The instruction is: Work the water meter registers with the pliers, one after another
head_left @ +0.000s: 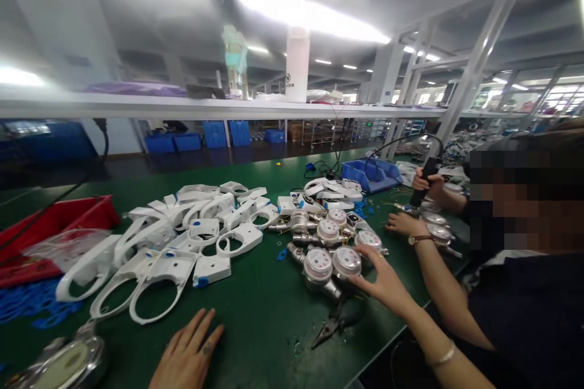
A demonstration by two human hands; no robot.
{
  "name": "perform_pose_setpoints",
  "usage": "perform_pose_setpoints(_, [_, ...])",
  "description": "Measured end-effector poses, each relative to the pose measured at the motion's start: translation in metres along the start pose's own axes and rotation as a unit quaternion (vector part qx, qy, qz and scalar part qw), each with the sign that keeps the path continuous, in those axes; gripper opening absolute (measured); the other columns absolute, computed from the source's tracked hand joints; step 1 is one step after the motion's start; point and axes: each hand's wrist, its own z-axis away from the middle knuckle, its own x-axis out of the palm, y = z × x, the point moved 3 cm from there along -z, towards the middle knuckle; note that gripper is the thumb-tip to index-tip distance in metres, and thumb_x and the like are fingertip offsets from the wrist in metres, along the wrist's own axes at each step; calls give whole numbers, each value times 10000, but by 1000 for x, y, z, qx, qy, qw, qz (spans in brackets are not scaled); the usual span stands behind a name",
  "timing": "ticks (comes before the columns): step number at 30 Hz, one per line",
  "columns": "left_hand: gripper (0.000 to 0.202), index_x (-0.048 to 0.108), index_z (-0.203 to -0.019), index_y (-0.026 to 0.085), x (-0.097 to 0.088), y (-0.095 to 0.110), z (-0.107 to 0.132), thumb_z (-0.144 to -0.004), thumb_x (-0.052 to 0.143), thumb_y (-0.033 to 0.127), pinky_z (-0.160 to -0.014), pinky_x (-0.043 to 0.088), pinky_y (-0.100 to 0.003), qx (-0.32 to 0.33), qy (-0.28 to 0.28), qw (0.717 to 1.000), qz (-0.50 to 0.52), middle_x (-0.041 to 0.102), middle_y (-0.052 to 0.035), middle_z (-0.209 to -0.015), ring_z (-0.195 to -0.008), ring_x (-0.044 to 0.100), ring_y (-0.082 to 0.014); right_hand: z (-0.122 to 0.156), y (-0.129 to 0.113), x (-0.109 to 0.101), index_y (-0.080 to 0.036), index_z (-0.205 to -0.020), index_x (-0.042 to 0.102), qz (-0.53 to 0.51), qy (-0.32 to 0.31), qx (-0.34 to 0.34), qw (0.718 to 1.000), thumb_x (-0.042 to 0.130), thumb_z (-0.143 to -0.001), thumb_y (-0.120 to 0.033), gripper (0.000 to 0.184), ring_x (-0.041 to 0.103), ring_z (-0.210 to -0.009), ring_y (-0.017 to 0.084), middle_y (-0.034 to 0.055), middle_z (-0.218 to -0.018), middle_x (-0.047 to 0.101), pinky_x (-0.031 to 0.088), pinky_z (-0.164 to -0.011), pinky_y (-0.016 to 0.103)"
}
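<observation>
My left hand [187,355] lies flat on the green table [264,310] near the front edge, fingers apart and holding nothing. My right hand [383,279] reaches out with spread fingers, its fingertips touching a water meter [347,261] in a cluster of several brass-bodied meters [319,237]. A pile of white plastic housings [182,237] lies left of the meters. Black pliers [335,325] rest on the table just below my right hand.
A co-worker on the right holds a black power tool [424,179] in one hand, with the other hand [404,225] by more meters. There is a red bin [55,225] far left, a blue tray [371,173] at the back, a metal meter [68,364] bottom left, and a white bottle [297,64] on the shelf.
</observation>
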Motion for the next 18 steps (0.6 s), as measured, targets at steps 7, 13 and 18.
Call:
perform_pose_setpoints(7, [416, 716, -946, 168, -1, -27, 0, -826, 325, 93, -956, 428, -499, -152, -91, 983, -51, 578, -111, -1235, -1212, 471, -314, -32, 25, 19, -167, -1297, 482, -19, -130, -42, 990, 667, -713, -494, 695, 470, -1188, 307, 136, -1293, 516, 341, -1029, 468])
perform_pose_setpoints(13, [402, 557, -1231, 252, 3, 10, -4, -860, 402, 243, -1013, 387, -506, -172, -100, 957, 211, 510, -90, -1317, -1240, 444, -279, -41, 4, 43, -186, -1258, 536, 4, -150, -69, 986, 663, -700, -497, 651, 536, -1109, 296, 102, -1223, 581, 416, -958, 425])
perform_pose_setpoints(18, [319, 569, -1058, 126, -9, 23, -49, -818, 519, 329, -1019, 372, -506, -309, 30, 845, 435, 529, -169, -1217, -1180, 475, -329, -34, -34, 76, -181, -1239, 554, 39, -115, -76, 990, 622, -729, -527, 621, 563, -1040, 289, 109, -1129, 624, 446, -898, 421])
